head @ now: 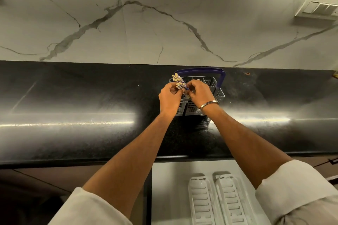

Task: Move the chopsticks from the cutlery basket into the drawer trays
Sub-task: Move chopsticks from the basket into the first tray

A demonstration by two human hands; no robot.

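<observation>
A grey cutlery basket (217,89) with a purple handle (220,78) stands on the black counter near the wall. Several chopsticks (177,78) with pale ends stick up from its left side in a bundle. My left hand (170,99) grips a lower cluster of chopsticks (180,85) at the basket's left front. My right hand (198,92), with a metal bangle on the wrist, pinches the same cluster from the right. Below the counter edge, an open white drawer (168,188) holds two slotted white trays (201,204).
The glossy black counter (73,107) runs the full width, backed by a marble wall (146,23). A switch plate (318,8) sits on the wall at upper right. Dark cabinet fronts (36,188) lie left of the drawer.
</observation>
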